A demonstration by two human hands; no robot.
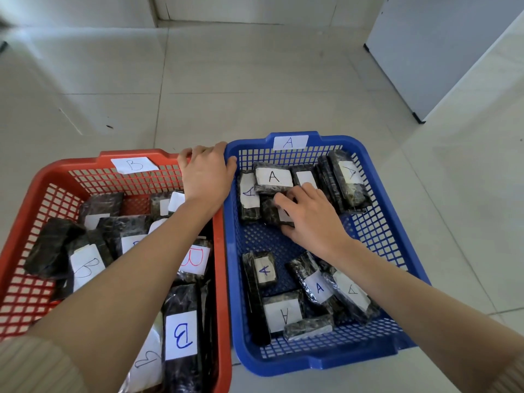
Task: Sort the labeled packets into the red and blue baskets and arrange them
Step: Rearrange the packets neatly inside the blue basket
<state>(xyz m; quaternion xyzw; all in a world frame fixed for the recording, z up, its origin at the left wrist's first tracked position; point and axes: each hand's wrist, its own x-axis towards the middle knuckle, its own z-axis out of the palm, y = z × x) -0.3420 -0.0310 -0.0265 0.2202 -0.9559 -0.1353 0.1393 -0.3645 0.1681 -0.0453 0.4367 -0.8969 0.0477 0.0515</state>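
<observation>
Left hand (205, 177) grips red basket (42, 178); right hand (310, 215) holds packet (270, 211) (blue basket (368, 157)).

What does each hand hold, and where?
Left hand: the red basket, far right corner. Right hand: packet in blue basket, thumb on its near edge.

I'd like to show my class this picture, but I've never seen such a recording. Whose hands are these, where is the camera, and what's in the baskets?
No machine here: the one picture comes from a camera worn on a person's head, looking down at their own bare hands. Two baskets stand side by side on a tiled floor. The red basket, tagged B, holds dark B packets; the blue basket, tagged A, holds A packets. The left hand grips the red basket's far corner. The right hand reaches into the blue basket and pinches one packet, its label mostly covered.
</observation>
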